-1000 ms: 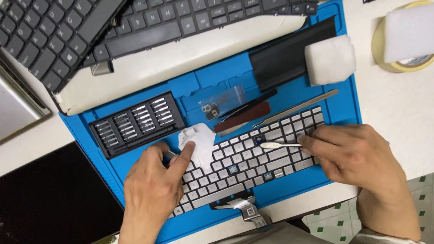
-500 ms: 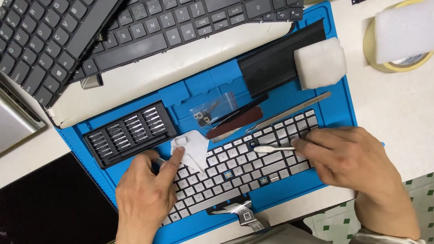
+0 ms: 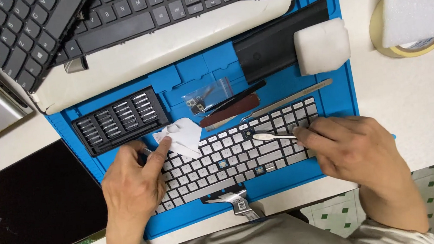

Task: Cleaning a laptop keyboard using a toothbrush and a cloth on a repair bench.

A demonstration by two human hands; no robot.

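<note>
A silver laptop keyboard (image 3: pixel 240 153) lies on a blue work mat (image 3: pixel 328 97), with a few keycaps off and a ribbon cable at its near edge. My left hand (image 3: pixel 134 182) rests on the keyboard's left end and pinches a small white wipe (image 3: pixel 182 136) between thumb and forefinger. My right hand (image 3: pixel 353 150) rests on the keyboard's right end and holds a thin white swab-like stick (image 3: pixel 272 136), whose tip lies over the upper keys near the middle.
On the mat: a black screwdriver-bit case (image 3: pixel 119 119), a small plastic bag of parts (image 3: pixel 207 94), metal tweezers (image 3: pixel 292 96), a dark spudger (image 3: pixel 229 110), a black bar (image 3: pixel 278 42) with a white foam block (image 3: pixel 322 46). Black keyboards (image 3: pixel 115 11) behind, a dark panel (image 3: pixel 32 203) left, a tape roll (image 3: pixel 405 24) right.
The view has shifted slightly. My hands stay on the keyboard; the right hand's stick tip has crept a little leftward over the keys, and the left hand keeps the wipe.
</note>
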